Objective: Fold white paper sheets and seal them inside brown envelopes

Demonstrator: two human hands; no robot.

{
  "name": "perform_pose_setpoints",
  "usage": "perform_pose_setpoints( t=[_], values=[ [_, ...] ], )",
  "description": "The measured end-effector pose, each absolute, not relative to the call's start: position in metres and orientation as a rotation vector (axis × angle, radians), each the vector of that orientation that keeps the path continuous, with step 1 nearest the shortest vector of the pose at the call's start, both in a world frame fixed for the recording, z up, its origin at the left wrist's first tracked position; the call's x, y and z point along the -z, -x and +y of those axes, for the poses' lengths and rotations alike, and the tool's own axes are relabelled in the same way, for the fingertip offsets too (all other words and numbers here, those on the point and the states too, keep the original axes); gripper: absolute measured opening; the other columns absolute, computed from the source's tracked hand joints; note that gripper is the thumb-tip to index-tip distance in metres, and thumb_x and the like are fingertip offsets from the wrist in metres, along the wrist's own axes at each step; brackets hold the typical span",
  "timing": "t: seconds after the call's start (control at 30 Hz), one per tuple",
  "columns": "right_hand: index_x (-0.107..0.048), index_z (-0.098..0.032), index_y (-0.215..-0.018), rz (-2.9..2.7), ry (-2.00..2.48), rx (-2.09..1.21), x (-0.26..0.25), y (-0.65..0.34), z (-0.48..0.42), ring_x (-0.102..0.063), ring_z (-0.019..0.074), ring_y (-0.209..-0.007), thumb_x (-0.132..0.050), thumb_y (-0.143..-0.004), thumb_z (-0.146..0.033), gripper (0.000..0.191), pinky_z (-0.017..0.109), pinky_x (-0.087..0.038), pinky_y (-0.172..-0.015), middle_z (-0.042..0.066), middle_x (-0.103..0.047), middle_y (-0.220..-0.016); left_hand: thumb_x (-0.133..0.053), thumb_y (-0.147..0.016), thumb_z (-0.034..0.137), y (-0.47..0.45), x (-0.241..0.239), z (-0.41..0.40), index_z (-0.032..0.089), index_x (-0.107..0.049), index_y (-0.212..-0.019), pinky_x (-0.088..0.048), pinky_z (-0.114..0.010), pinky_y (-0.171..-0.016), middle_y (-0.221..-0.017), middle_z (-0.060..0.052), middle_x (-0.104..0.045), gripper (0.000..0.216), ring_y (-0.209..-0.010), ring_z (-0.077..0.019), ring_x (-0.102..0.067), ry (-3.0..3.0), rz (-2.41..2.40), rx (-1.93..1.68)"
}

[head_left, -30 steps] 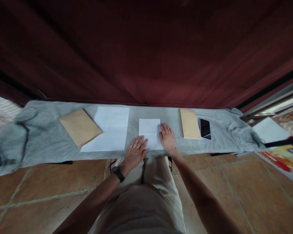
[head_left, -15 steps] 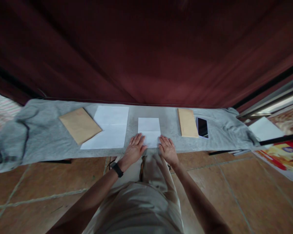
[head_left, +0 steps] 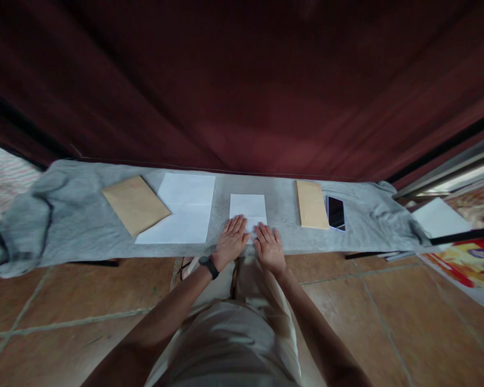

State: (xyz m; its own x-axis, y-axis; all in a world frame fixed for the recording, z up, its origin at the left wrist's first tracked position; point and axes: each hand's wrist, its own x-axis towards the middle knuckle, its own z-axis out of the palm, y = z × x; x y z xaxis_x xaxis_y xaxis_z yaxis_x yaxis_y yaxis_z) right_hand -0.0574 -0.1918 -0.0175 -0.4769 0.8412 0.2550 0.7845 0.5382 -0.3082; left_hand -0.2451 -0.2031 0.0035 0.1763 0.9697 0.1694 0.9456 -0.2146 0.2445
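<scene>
Small creased white paper sheet [head_left: 247, 204] is seen just below the centre of the frame, its lower half partly covered by the left hand [head_left: 230, 241] and right hand [head_left: 269, 249], both laid flat, nothing clasped. Through uneven pressure, the sheet could be skewed and its crease [head_left: 256, 217] made crooked.

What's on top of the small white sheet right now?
The left hand and right hand lie over the near part of the small white sheet. Its far part and a crease show. Its near corners cannot be seen: the hands cover them.
</scene>
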Motion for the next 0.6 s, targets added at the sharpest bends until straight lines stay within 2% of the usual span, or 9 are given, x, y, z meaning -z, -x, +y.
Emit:
perform_pose_setpoints(
  t=[0.33,0.47,0.6],
  values=[
    [-0.049,-0.020,-0.152,-2.359,1.327,-0.261,0.021,0.048,-0.194,-0.040,0.0283,-0.149,-0.042,-0.107,-0.034,0.048,0.053,-0.025,-0.125,0.012,-0.044,-0.160,-0.037,-0.104,0.039,0.274,0.000,-0.218,0.009,-0.043,-0.154,-0.023,-0.047,-0.127,-0.162,-0.016,-0.041,0.059,-0.153,-0.0267,-0.034,-2.275,2.047,-0.441],
    [-0.053,-0.016,-0.149,-2.312,1.365,-0.341,0.014,0.048,-0.181,-0.043,0.0273,-0.147,-0.037,-0.108,-0.032,0.047,0.051,-0.029,-0.124,0.013,-0.050,-0.156,-0.039,-0.103,0.037,0.271,0.001,-0.217,0.007,-0.042,-0.155,-0.021,-0.049,-0.127,-0.162,-0.018,-0.040,0.060,-0.154,-0.0289,-0.032,-2.273,2.055,-0.418],
    [-0.052,-0.013,-0.149,-2.329,1.353,-0.350,0.004,0.062,-0.169,-0.041,0.0278,-0.149,-0.037,-0.107,-0.032,0.048,0.050,-0.031,-0.123,0.014,-0.048,-0.157,-0.039,-0.102,0.033,0.269,0.004,-0.215,0.005,-0.043,-0.154,-0.022,-0.049,-0.128,-0.161,-0.019,-0.041,0.059,-0.154,-0.0295,-0.031,-2.305,2.024,-0.459]
  ],
)
